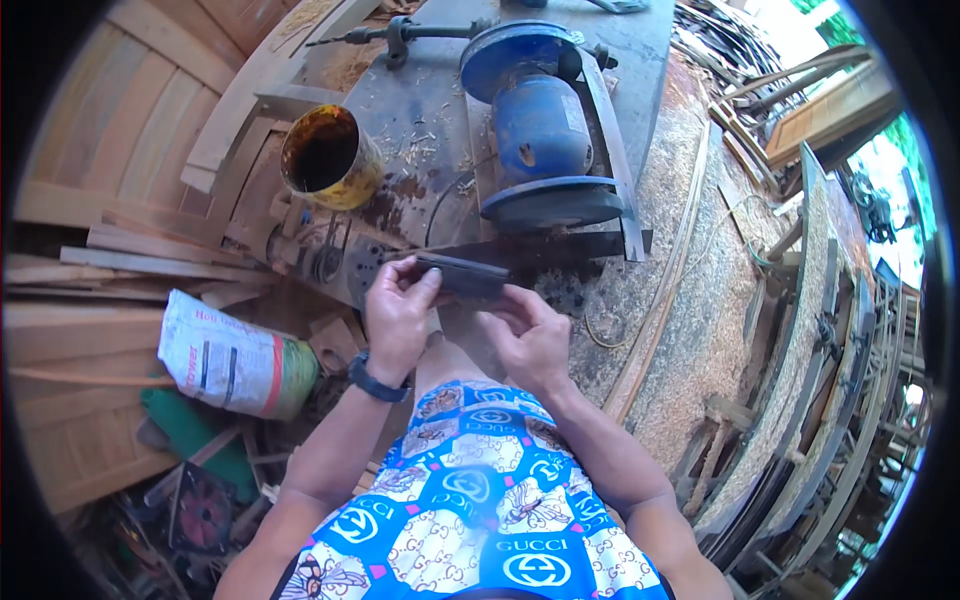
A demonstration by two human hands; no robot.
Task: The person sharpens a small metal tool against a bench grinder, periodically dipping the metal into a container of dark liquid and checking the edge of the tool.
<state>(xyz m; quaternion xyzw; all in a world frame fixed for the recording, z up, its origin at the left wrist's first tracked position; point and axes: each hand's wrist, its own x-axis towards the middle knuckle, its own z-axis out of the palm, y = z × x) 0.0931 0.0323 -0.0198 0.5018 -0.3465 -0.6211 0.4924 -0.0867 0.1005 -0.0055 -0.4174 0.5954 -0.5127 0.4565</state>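
Note:
Between my two hands is a dark, flat, rectangular piece [462,272], held roughly level; its exact kind I cannot make out. My left hand [398,315] pinches its left end, thumb on top, with a dark watch [376,378] on that wrist. Bent fingers of my right hand [530,338] hold the right end. Just beyond the piece stands a blue bench grinder [543,130] with a large round disc [550,203] at its near end. A dark flat bar [560,248] lies in front of that disc, behind the held piece.
A yellow, stained can [362,180] with a dark inside stands left of the grinder. A metal shaft [440,32] lies at the far side. A white printed sack [225,350] rests at left beside wooden boards [90,345]. Sawdust and long wood strips [660,320] spread at right.

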